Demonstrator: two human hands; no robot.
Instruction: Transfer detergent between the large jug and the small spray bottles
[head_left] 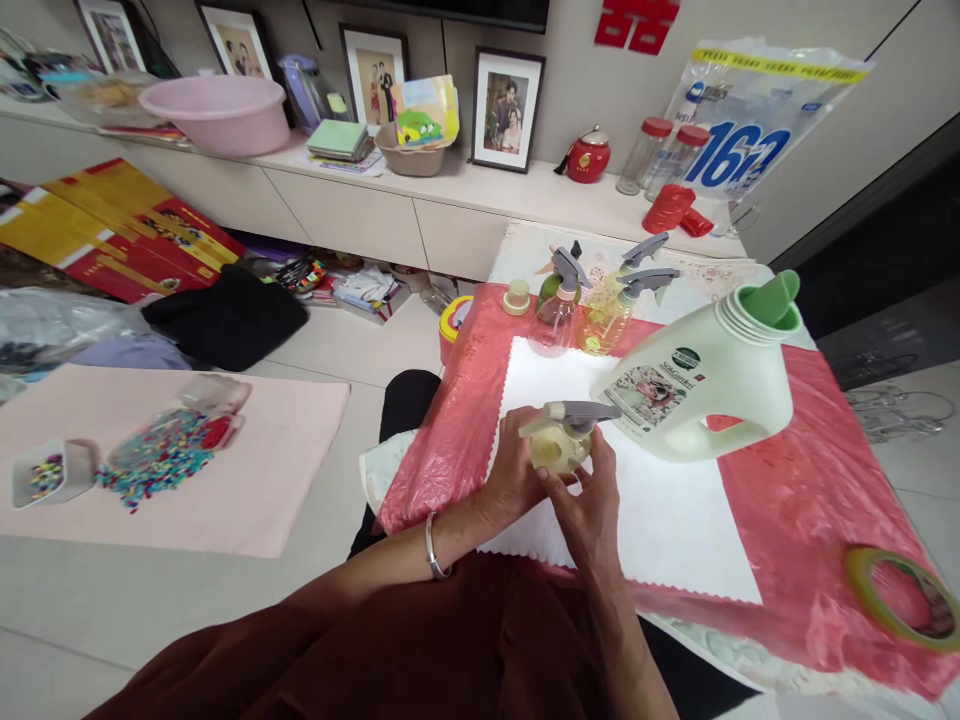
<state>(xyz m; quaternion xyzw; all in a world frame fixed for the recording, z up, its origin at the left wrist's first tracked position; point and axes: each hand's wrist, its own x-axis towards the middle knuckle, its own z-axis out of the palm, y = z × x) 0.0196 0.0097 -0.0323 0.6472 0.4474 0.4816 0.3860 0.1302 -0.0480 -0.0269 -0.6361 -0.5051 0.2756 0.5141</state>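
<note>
Left hand (510, 475): wrapped around the small spray bottle (559, 445).
Right hand (589, 500): fingers closed on its side.
Bottle: probably light, smooth, slippery; hold the round body.

In the grip sits a pale yellow spray bottle (559, 445) with a grey trigger head. Under it lies a white cloth (660, 520) on a red plastic sheet (810, 500). Just beyond stands a cream jug (705, 390) with a green spout.
</note>
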